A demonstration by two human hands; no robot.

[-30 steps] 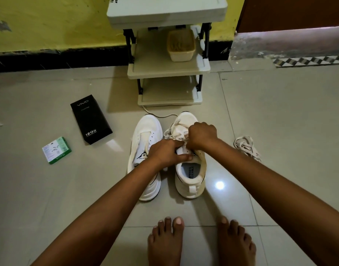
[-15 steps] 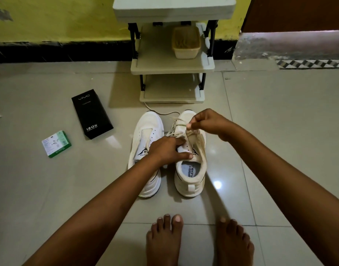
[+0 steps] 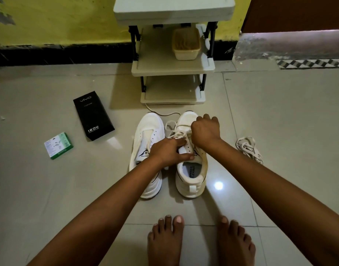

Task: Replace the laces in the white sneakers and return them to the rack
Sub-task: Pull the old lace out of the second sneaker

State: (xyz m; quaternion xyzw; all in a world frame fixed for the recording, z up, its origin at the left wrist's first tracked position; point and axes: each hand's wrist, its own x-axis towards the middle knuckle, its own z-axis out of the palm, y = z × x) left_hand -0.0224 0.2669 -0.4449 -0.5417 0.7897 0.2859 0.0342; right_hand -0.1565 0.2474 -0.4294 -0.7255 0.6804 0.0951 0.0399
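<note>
Two white sneakers stand side by side on the tiled floor, toes toward the rack. The left sneaker [image 3: 148,131] has no lace in it. The right sneaker [image 3: 191,175] is partly laced with a cream lace [image 3: 172,125] whose loose end trails toward the rack. My left hand [image 3: 169,150] grips the right sneaker's tongue, thumb across it. My right hand [image 3: 206,131] is curled over the lacing near the toe, pinching the lace. A bundled lace [image 3: 248,147] lies on the floor to the right.
The pale shoe rack [image 3: 172,68] stands against the yellow wall, with a beige basket [image 3: 186,44] on its middle shelf. A black phone box [image 3: 93,115] and a small green-white box [image 3: 58,145] lie at the left. My bare feet [image 3: 199,240] are at the bottom.
My right hand pulled the lace up and away from the shoe, then came back down onto the lacing near the toe. My left hand stayed on the tongue.
</note>
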